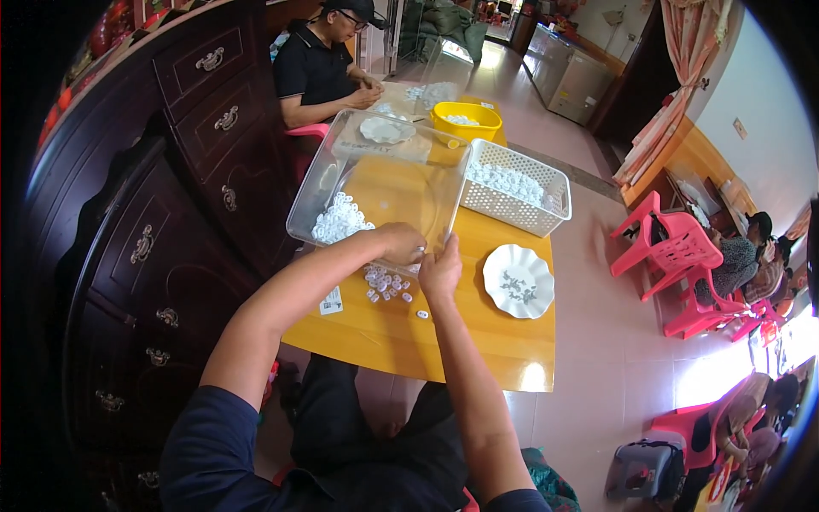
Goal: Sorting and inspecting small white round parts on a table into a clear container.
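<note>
A clear plastic bin stands over the wooden table, with a heap of small white oval plastic pieces in its near left corner. My right hand is closed at the bin's near right corner, thumb up, gripping its rim. Close beside it, my left hand is at the bin's near side with fingers curled; what they hold, if anything, is too small to make out. More loose white pieces lie on the table below my left hand, and one single piece sits apart near my right wrist.
Right of my hands, a white scalloped plate holds small grey metal bits. Behind it stand a white perforated basket and a yellow basin, both with white pieces. A person works across the table. Dark drawers line the left.
</note>
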A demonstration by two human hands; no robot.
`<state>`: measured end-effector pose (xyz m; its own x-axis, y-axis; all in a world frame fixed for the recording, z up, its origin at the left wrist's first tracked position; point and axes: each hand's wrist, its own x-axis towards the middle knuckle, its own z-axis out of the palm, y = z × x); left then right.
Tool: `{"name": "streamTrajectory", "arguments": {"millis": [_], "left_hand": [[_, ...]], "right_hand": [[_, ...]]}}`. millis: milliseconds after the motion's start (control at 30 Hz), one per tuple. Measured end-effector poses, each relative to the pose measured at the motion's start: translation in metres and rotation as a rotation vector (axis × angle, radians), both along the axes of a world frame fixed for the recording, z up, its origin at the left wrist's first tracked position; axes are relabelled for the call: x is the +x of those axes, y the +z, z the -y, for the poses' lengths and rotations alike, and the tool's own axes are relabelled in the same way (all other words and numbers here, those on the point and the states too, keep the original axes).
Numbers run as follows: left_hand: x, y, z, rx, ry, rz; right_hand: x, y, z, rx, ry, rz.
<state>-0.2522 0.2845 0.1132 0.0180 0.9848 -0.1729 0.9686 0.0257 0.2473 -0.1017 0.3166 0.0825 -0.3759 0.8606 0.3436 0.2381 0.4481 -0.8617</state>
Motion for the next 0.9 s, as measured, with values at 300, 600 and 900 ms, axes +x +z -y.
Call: {"name": "streamTrajectory", "arguments": {"millis": [300, 600, 900], "left_hand": [[0.003, 0.018, -0.001, 0.170, 0.162, 0.037], [-0.032, 0.053, 0.009, 0.418, 0.481, 1.145], [0.002, 0.078, 0.110, 0.524, 0.404, 1.723]], "right_hand": [[0.003, 0.000, -0.009, 0.006, -0.026, 0.054], [-0.009, 0.003, -0.010, 0.007, -0.050, 0.115], [-0.012, 0.003, -0.020, 0.033, -0.046, 0.111]]}}
